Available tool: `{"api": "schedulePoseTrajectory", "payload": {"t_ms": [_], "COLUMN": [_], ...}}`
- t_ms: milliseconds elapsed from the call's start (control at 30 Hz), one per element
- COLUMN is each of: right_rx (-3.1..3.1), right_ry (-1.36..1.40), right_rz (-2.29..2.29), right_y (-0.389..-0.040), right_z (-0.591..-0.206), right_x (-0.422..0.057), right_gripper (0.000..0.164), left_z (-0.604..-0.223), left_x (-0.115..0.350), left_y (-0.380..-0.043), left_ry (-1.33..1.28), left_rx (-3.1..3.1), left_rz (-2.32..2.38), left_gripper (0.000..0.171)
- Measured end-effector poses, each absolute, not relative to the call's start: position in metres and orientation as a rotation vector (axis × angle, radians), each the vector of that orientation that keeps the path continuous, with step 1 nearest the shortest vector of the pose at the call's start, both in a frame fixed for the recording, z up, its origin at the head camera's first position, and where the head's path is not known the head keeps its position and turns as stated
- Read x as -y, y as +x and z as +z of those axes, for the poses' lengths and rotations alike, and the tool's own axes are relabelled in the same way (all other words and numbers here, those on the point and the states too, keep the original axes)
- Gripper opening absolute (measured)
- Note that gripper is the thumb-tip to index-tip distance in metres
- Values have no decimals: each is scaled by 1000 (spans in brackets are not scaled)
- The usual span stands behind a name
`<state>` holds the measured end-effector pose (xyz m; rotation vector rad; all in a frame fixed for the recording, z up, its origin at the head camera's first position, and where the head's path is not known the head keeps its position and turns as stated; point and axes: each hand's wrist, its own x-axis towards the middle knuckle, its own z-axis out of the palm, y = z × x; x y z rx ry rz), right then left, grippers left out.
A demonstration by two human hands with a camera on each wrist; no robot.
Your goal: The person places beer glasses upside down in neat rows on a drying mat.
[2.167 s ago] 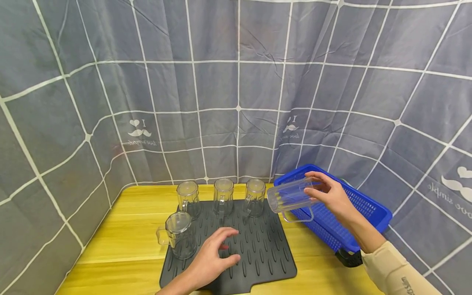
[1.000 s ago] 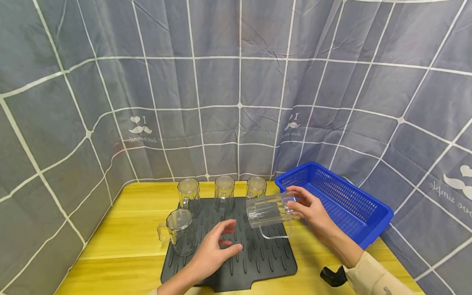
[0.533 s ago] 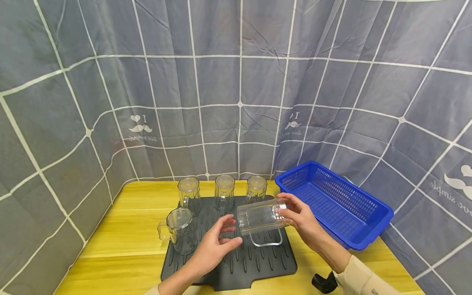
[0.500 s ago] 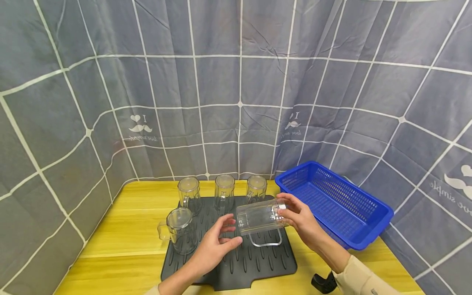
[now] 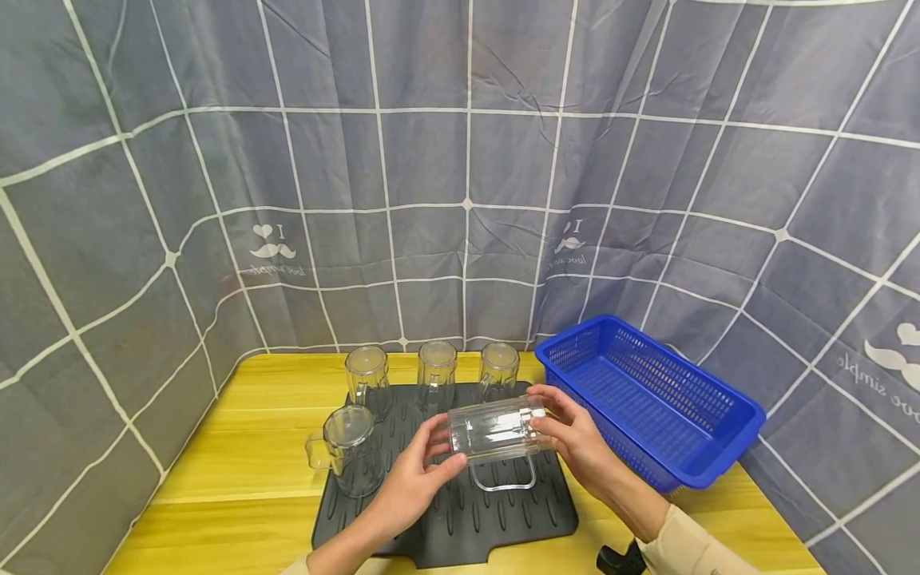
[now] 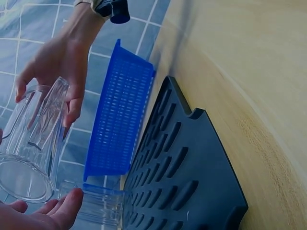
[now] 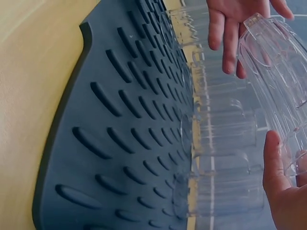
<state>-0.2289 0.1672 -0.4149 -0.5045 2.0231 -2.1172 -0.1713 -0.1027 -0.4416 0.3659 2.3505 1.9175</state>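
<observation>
A clear glass mug (image 5: 492, 431) lies sideways in the air above the black ridged mat (image 5: 521, 515), its handle pointing down toward me. My right hand (image 5: 578, 443) grips the mug's right end between thumb and fingers. At the other end my left hand (image 5: 413, 483) spreads its thumb and relaxed fingers around the edge; firm contact is not clear. In the left wrist view, the round left end of the mug (image 6: 29, 167) sits beside the left fingertips. Behind it stand three similar mugs in a row, including the middle mug (image 5: 437, 375). Another mug (image 5: 352, 455) stands at the mat's left.
A blue perforated basket (image 5: 654, 391) stands to the right on the yellow wooden table (image 5: 230, 455). Part of a black object (image 5: 620, 561) shows by the right sleeve. A grey checked curtain (image 5: 431, 176) hangs behind and along both sides.
My right hand has carried the mug leftward and down from beside the basket to over the mat. The mug's left end now sits between my left thumb and fingers.
</observation>
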Motion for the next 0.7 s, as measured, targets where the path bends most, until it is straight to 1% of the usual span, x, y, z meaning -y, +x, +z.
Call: {"api": "schedulePoseTrajectory", "payload": {"t_ms": [300,700], "right_rx": [-1884,-1715], "right_ry": [-560,-625], "right_rz": [-2179,-2153], "right_y": [-226,-225], "right_z": [-423,-434], "right_x": [-160,-164], "right_gripper": [39,41], "left_z": [-441,-437], "left_x": [103,104], "left_y": [-174,-172], "left_ry": [340,285], "left_rx": [-2363,-2373], "left_rz": [1978,2019], "left_gripper": [68,63]}}
